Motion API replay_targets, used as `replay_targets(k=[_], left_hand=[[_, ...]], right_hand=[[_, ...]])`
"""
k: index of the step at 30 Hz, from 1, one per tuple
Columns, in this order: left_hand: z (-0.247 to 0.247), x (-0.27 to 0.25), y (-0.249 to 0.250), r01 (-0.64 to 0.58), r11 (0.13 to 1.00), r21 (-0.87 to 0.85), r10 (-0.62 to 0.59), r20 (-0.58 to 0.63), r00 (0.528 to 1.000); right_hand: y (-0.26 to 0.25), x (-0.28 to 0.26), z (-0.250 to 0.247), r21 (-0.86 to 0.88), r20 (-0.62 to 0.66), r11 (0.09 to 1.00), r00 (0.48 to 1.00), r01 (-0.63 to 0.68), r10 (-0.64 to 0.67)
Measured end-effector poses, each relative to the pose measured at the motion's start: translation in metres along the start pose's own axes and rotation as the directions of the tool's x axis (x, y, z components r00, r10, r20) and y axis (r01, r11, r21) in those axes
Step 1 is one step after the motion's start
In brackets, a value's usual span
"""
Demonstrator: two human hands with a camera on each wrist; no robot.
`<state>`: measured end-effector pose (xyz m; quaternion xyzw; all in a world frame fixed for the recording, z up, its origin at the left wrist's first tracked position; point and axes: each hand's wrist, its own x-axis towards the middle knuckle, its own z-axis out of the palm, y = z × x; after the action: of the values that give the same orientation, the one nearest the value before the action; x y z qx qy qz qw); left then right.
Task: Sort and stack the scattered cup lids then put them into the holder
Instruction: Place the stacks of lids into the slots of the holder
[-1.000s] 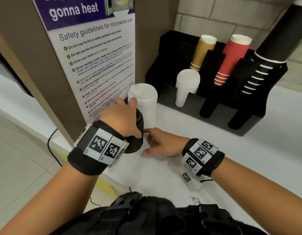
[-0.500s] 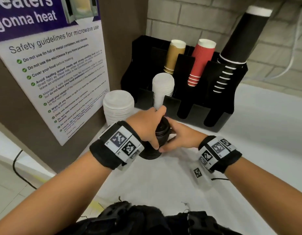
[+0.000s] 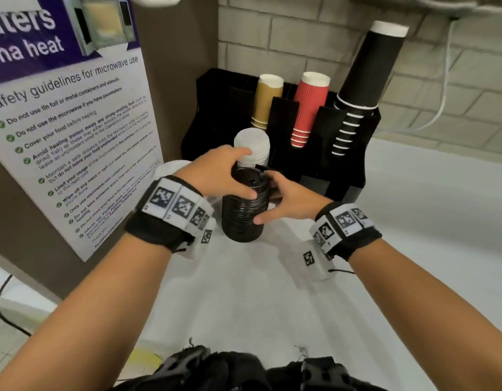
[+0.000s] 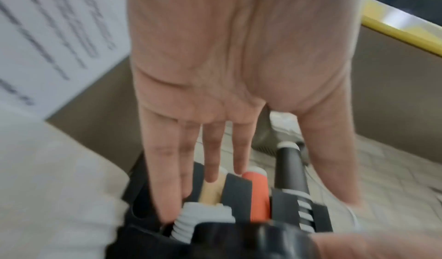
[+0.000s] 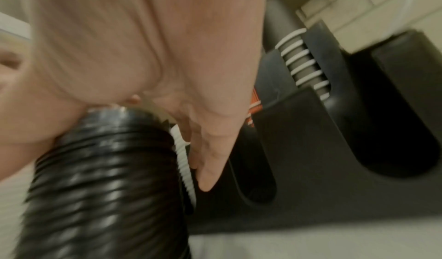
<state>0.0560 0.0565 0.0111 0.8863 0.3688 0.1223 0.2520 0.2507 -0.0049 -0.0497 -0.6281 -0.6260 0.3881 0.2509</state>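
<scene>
A tall stack of black cup lids point(image 3: 242, 218) stands slightly tilted at the counter, just in front of the black holder point(image 3: 343, 176). My left hand point(image 3: 247, 173) lies over its top, thumb on the near side and fingers on the far side. From the right, my right hand point(image 3: 265, 198) grips the stack's side, thumb in front. The right wrist view shows the ribbed black stack point(image 5: 107, 187) against that palm. A stack of white lids point(image 3: 252, 145) sits in the holder's front left slot. Another white lid stack point(image 3: 171, 167) stands on the counter, mostly hidden behind my left wrist.
The holder's back slots carry brown cups point(image 3: 268, 100), red cups point(image 3: 310, 108) and a tall column of black cups point(image 3: 365, 80). A brown panel with a microwave poster point(image 3: 75, 136) stands close on the left. The white counter point(image 3: 272, 292) stretches toward me and to the right.
The black lid stack has moved from beside the loose white stack rightward to the front of the holder. My right hand has come off the counter and taken hold of it.
</scene>
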Motion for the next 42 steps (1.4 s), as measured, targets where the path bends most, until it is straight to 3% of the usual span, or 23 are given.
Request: replay_targets(k=[4, 8, 14, 20, 25, 28, 33, 37, 40, 42], left_hand=[[-0.01, -0.017, -0.012, -0.048, 0.902, -0.429, -0.087, -0.29, 0.953], [0.001, -0.027, -0.019, -0.087, 0.745, -0.662, -0.223, -0.369, 0.902], [0.021, -0.033, -0.025, -0.136, 0.645, -0.752, -0.261, -0.384, 0.886], [0.022, -0.035, -0.023, -0.162, 0.65, -0.742, -0.244, -0.406, 0.88], [0.019, -0.033, -0.014, -0.251, 0.693, -0.676, -0.198, -0.513, 0.835], [0.018, -0.032, -0.008, -0.313, 0.7, -0.642, -0.17, -0.575, 0.8], [0.029, -0.025, 0.001, -0.274, 0.605, -0.748, -0.105, -0.416, 0.903], [0.038, -0.017, 0.009, -0.371, 0.512, -0.775, -0.042, -0.453, 0.89], [0.039, -0.015, 0.01, -0.451, 0.482, -0.751, 0.032, -0.5, 0.866], [0.037, -0.015, 0.011, -0.455, 0.455, -0.765, 0.066, -0.481, 0.874]], right_hand=[[-0.024, 0.002, -0.026, -0.117, -0.031, 0.993, 0.999, 0.032, -0.035], [-0.054, 0.016, -0.034, -0.373, 0.071, 0.923, 0.995, 0.096, -0.075], [-0.073, 0.039, -0.024, -0.601, 0.18, 0.797, 0.982, 0.06, 0.062], [-0.072, 0.043, -0.018, -0.612, 0.187, 0.784, 0.982, 0.105, 0.014], [-0.072, 0.036, -0.029, -0.497, 0.091, 0.86, 0.992, 0.119, -0.084], [-0.079, 0.024, -0.043, -0.341, -0.005, 0.926, 0.985, 0.162, -0.174], [-0.09, -0.002, -0.047, 0.055, -0.027, 0.948, 0.95, 0.313, -0.312], [-0.089, -0.012, -0.045, 0.172, -0.034, 0.924, 0.94, 0.341, -0.341], [-0.084, -0.018, -0.052, 0.234, -0.006, 0.925, 0.952, 0.3, -0.307], [-0.081, -0.023, -0.056, 0.253, -0.004, 0.926, 0.957, 0.281, -0.289]])
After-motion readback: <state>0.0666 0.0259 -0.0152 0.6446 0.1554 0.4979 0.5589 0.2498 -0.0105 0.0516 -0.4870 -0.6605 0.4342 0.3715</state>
